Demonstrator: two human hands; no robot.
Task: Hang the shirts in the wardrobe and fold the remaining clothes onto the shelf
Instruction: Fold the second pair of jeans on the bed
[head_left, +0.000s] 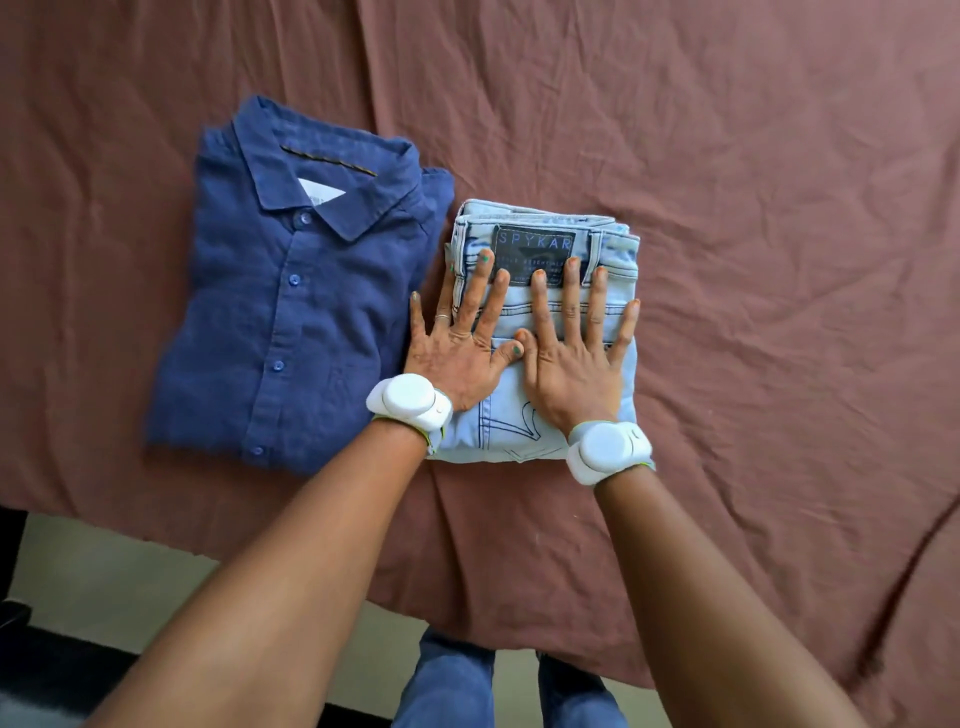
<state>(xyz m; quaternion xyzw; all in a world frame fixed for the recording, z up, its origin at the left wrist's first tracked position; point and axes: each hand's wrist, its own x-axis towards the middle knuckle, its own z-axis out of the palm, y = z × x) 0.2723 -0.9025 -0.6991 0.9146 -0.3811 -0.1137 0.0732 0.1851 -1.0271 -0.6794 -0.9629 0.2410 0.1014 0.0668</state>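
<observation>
Clothes numbered two on the sheet (727, 156): one shirt (291, 291), one pair of jeans (540, 332). The shirt was dark blue, folded with its collar up and its button row showing, five buttons in sight. It lay to the left, just beside the jeans, their edges touching or nearly so. The jeans were pale blue, folded into a compact block with a dark patch (532, 249) reading SPYKAR at the top.

Two hands lay on the jeans. The left hand (457, 348) was flat with fingers spread wide, its outer fingers reaching past the jeans' left edge toward the shirt. The right hand (571, 358) was flat too, fingers straight and fanned; the thumbs met at the middle. Neither held anything. Each wrist bore one white band (410, 402), two in all.

The sheet was reddish-brown and creased, covering a flat surface. Below its near edge showed pale floor (104, 561) and the person's legs (457, 680) in blue trousers.
</observation>
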